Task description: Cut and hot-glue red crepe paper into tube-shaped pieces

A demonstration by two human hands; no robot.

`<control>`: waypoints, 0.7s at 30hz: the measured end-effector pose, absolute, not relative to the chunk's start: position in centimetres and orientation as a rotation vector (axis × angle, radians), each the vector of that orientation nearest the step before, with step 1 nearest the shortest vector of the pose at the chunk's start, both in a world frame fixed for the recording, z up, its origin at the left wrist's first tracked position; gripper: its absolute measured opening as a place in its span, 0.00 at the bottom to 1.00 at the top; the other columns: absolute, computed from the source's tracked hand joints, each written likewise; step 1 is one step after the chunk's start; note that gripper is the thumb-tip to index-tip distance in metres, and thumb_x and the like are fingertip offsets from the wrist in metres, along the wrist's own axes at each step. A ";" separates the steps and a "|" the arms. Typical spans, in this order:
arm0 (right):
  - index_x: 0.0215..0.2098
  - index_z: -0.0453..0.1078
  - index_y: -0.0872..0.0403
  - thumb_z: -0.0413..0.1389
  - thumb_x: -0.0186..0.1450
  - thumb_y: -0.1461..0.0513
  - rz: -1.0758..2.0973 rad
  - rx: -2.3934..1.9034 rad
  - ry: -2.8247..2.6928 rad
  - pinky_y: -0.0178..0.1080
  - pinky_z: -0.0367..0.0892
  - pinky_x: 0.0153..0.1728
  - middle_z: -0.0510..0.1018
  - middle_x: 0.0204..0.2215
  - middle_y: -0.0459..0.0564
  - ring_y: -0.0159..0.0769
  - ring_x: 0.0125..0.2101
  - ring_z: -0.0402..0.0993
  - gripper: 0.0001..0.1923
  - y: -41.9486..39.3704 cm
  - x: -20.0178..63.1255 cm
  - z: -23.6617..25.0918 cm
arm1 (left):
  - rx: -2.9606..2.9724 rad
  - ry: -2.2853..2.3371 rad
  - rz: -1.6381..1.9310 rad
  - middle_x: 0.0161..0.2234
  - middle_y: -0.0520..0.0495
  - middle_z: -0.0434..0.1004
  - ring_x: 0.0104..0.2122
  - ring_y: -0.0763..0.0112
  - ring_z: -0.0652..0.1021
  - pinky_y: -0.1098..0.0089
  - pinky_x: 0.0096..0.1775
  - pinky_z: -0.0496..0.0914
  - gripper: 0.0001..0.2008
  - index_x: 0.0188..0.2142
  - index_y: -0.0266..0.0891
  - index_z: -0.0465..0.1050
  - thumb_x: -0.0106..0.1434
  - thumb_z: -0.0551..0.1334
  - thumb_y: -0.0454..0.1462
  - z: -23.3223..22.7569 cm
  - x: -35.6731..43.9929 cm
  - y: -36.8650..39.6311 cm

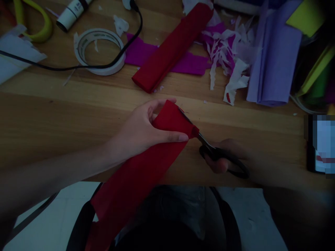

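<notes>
My left hand [145, 130] pinches the top end of a long red crepe paper strip [136, 177] that runs down over the table's near edge toward my lap. My right hand [230, 158] grips black-handled scissors [209, 146]. Their blades reach up and left along the right edge of the strip's upper end, touching the paper. Both hands hover over the wooden table [65, 132] near its front edge.
A folded red paper roll [172, 48] lies behind, over purple paper [146, 54]. White paper scraps [230, 66], lilac folded sheets [274, 59], a tape ring [99, 50], a black cable [78, 67], a glue tube [72, 14], a yellow tool [39, 28] and a phone [320, 143] surround the work spot.
</notes>
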State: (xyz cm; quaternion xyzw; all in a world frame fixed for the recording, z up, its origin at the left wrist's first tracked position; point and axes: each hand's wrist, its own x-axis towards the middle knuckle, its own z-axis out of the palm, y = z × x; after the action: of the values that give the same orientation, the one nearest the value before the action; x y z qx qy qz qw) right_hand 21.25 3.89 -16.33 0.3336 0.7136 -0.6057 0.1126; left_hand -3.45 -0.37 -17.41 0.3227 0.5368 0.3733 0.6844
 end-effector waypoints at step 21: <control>0.21 0.63 0.55 0.52 0.56 0.35 -1.944 1.092 1.866 0.32 0.51 0.19 0.64 0.17 0.42 0.27 0.19 0.57 0.32 3.7 21.2 -16.9 | 0.783 1.195 0.837 0.37 0.51 0.79 0.37 0.63 0.80 0.71 0.33 0.76 0.34 0.54 0.44 0.68 0.47 0.74 0.37 -17.5 -3.7 -0.2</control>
State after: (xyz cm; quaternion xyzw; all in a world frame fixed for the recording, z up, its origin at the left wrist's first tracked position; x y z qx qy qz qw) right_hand 21.17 3.71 -16.93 0.3732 0.6373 -0.6640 0.1168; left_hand -3.67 -0.25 -17.55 0.3483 0.5314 0.3723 0.6765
